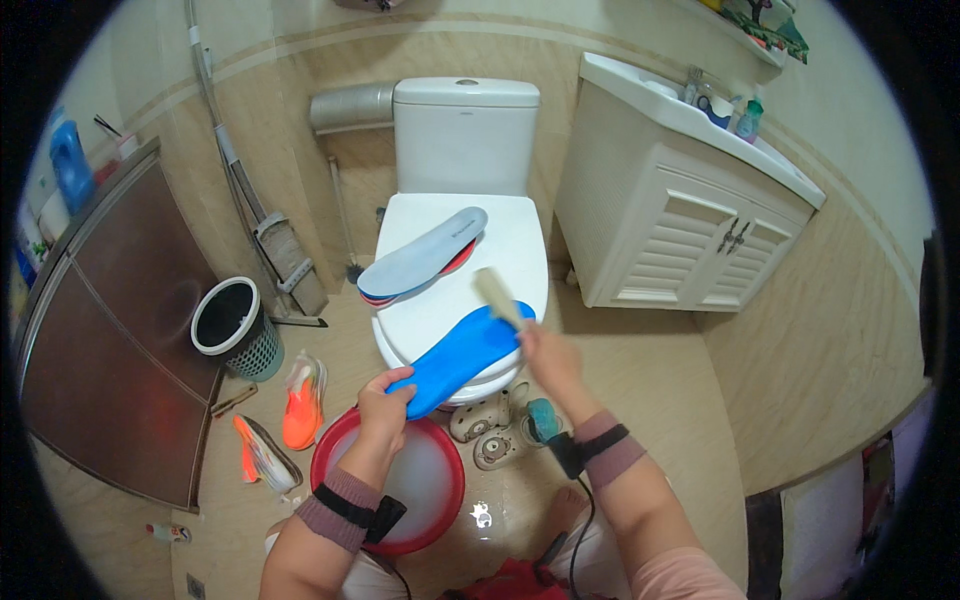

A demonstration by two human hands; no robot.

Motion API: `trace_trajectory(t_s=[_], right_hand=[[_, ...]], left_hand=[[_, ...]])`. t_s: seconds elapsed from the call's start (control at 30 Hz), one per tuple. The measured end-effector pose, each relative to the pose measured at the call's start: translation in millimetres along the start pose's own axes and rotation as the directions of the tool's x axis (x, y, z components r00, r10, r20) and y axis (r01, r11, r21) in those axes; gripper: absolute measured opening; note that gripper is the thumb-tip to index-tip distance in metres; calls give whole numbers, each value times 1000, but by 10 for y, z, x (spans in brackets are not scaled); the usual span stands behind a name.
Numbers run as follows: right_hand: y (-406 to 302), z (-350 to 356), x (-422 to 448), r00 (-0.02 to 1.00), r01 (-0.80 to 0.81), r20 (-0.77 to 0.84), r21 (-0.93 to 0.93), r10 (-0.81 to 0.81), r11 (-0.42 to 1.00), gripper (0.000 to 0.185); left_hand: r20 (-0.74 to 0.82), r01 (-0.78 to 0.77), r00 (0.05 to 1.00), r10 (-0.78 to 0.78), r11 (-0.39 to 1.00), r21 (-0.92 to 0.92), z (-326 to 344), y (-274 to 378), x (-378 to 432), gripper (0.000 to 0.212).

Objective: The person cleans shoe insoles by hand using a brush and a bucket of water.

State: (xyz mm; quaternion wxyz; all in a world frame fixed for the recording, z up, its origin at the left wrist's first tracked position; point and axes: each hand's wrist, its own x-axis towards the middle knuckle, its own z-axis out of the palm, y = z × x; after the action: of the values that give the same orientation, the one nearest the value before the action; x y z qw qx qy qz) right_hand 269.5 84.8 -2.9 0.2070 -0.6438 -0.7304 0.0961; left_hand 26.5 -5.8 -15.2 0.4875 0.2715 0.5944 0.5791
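My left hand (386, 409) grips one end of a blue shoe insole (465, 356), thumb on top. The insole rests slanted over the front of the closed white toilet lid (517, 232). In my right hand (551, 364) is a pale brush (496, 296), slightly blurred, held over the insole's far end; its bristles cannot be made out. Farther back on the lid lies a stack of insoles, a light grey one (424, 255) on top and red edges showing beneath. Below my left hand stands a red basin (459, 480) of cloudy water (420, 480).
Orange-and-white sneakers (301, 412) stand on the tiles left of the basin, near a wastebasket (259, 341) and a flat mop (289, 259). Clogs (495, 448) and a teal scrubber (541, 420) sit right of it. A white vanity cabinet (682, 217) fills the back right.
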Motion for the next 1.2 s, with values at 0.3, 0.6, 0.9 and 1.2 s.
trace_trajectory(t_s=[0.3,0.6,0.9,1.2], right_hand=[[-526,105,-349,975,196,111,-43,-191,980,35],[-512,122,-362,973,219,84,-47,-214,975,36],[-17,94,-79,997,29,-69,-22,-31,999,34],[242,-109,-17,996,31,-84,26,-29,999,35]], left_hand=[[-17,6,1000,-6,1000,12,-167,-121,95,28],[12,-10,1000,10,999,51,-63,-109,70,30],[6,-21,1000,20,996,82,15,-70,66,31],[22,3,1000,-1,998,-67,-91,-37,138,30]])
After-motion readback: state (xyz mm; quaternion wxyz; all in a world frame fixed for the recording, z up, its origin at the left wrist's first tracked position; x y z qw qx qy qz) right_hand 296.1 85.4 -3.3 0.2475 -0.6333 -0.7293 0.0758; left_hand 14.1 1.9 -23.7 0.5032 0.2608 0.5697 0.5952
